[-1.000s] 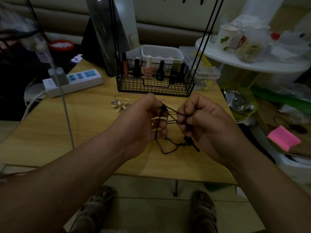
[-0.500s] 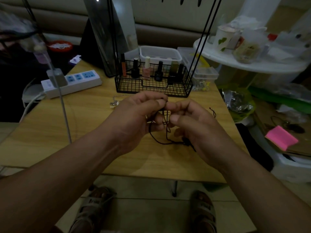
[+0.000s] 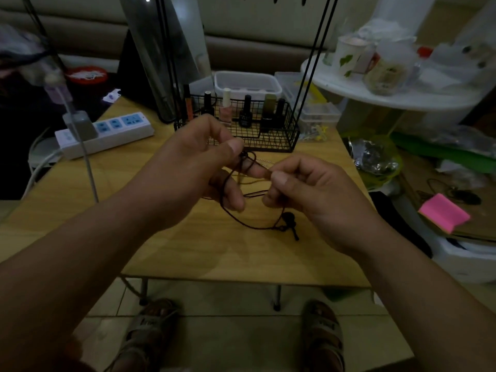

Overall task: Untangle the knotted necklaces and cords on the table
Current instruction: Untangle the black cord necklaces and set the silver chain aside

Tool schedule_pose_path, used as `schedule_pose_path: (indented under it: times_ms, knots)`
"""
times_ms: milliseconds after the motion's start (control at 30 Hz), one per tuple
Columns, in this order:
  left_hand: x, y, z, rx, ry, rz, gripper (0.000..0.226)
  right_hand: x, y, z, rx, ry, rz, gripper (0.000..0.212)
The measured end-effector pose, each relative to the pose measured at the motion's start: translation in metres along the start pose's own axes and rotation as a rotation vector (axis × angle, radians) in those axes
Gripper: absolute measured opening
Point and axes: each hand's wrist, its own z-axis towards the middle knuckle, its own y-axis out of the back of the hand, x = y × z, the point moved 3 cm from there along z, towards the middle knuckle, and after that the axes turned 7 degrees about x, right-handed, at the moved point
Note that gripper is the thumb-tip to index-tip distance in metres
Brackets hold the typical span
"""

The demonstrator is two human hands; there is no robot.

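A dark cord necklace [image 3: 251, 225] with a small dark pendant [image 3: 289, 220] hangs in loops between both hands above the wooden table [image 3: 112, 210]. My left hand [image 3: 193, 167] pinches a knot of the cord between thumb and forefinger at the top. My right hand [image 3: 308, 189] pinches a strand of the same cord a little lower and to the right. The pendant end dangles just over the table below my right hand. A thin silver chain [image 3: 264, 161] lies on the table behind the hands, mostly hidden.
A black wire basket [image 3: 279, 140] with nail polish bottles stands at the table's back. A white power strip [image 3: 107, 135] lies at the back left. A cluttered white round shelf [image 3: 402, 95] and a pink pad [image 3: 442, 213] are to the right.
Both hands have moved apart and my left hand has risen, drawing the cord out between them. The loop and pendant now hang lower and wider.
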Motion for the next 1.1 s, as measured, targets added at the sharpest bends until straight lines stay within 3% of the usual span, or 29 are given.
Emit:
schedule_pose_path:
  times_ms: [133, 200, 333, 433, 533, 600, 800, 900, 1000, 1100]
  knots:
    - [0.004, -0.004, -0.001, -0.047, 0.019, 0.001, 0.016, 0.004, -0.001, 0.003, -0.026, -0.042, 0.339, 0.013]
    - [0.009, -0.006, 0.001, -0.057, 0.041, -0.012, 0.018, 0.003, 0.0, 0.003, -0.039, -0.08, 0.363, 0.016]
    - [0.012, -0.007, 0.003, -0.053, 0.058, -0.089, 0.016, 0.0, 0.004, 0.003, -0.113, -0.128, 0.051, 0.02]
    - [0.013, -0.007, 0.004, -0.037, 0.047, -0.109, 0.018, 0.004, -0.002, -0.001, -0.118, -0.046, -0.247, 0.005]
    - [0.016, -0.007, 0.005, -0.022, 0.032, -0.074, 0.027, 0.003, -0.011, 0.0, -0.081, 0.053, -0.316, 0.019]
    - [0.017, -0.007, 0.005, 0.0, 0.023, -0.028, 0.032, 0.002, -0.015, 0.001, -0.095, 0.088, -0.343, 0.016]
    - [0.017, -0.004, 0.005, -0.015, -0.031, 0.078, 0.019, 0.005, -0.012, 0.003, -0.128, 0.14, -0.316, 0.003]
    - [0.015, 0.0, 0.007, -0.002, -0.028, 0.079, 0.011, 0.001, -0.005, 0.006, -0.095, 0.051, -0.18, 0.007]
    - [0.014, -0.001, 0.006, 0.081, -0.003, 0.171, 0.003, 0.0, -0.005, 0.008, -0.041, -0.037, 0.143, 0.014]
    - [0.018, -0.003, 0.005, 0.12, 0.028, 0.317, 0.01, 0.002, -0.005, 0.008, -0.067, -0.082, 0.338, 0.031]
